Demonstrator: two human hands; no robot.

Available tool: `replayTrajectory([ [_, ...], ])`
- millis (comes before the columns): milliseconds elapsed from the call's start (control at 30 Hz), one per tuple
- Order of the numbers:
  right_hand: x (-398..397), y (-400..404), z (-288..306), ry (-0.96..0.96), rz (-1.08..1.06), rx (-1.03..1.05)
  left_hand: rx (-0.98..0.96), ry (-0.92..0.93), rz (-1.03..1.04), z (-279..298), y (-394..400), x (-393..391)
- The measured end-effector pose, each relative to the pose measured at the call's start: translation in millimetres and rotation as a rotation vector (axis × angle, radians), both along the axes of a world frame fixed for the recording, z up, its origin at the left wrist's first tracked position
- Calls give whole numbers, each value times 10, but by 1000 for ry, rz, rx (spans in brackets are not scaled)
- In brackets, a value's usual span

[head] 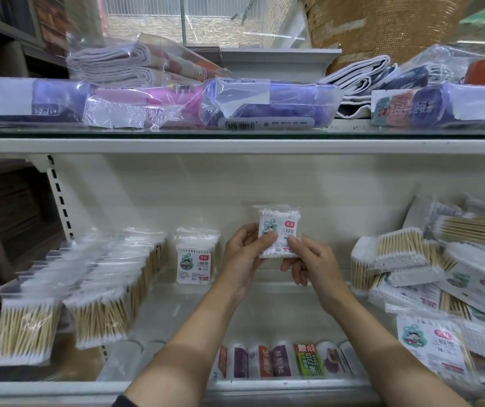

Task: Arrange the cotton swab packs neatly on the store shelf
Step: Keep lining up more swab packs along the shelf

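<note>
Head view: looking down into a white store shelf, both my arms reaching in.
Held pack: one cotton swab pack, upright, label facing me, raised above the shelf floor near its middle, in front of the back wall.
Left hand: my left hand grips the pack's left side, thumb across the front label, fingers curled behind.
Right hand: my right hand pinches the pack's lower right corner, forefinger on the front, other fingers curled under it.
Standing pack: single pack upright against the back wall, just left of my left hand, label forward.
Left rows: rows of packs on edge, running from the shelf's front left corner back toward the standing pack, wooden sticks showing; blurred.
Right pile: loose heap of packs at the shelf's right end, tilted and overlapping, some flat with labels up.
Front edge: a run of small labelled rolls shows below the shelf's front edge, between my forearms.
Upper shelf: plastic-wrapped bags lie flat along the glass shelf above.
</note>
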State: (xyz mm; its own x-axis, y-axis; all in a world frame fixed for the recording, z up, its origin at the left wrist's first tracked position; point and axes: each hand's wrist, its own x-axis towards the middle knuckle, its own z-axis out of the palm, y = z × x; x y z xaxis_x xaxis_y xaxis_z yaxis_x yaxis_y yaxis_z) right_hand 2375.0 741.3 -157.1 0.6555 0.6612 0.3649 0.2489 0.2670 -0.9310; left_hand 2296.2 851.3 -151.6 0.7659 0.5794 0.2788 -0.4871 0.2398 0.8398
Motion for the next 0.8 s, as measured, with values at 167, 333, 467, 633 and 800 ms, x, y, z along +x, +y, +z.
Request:
replayTrajectory([
  [167,8,4,-4,-31,-53,19,-13,18,-48,6,-3,-2],
  [333,1,8,11,-26,-71,58,36,99,-42,-21,-5,7],
  [467,-3,5,15,-32,-66,64,32,85,-31,-21,-5,9],
  [633,-6,11,19,6,-27,59,26,60,6,-27,0,13],
  [800,18,22,22,142,75,78,17,49,33,-26,16,16],
])
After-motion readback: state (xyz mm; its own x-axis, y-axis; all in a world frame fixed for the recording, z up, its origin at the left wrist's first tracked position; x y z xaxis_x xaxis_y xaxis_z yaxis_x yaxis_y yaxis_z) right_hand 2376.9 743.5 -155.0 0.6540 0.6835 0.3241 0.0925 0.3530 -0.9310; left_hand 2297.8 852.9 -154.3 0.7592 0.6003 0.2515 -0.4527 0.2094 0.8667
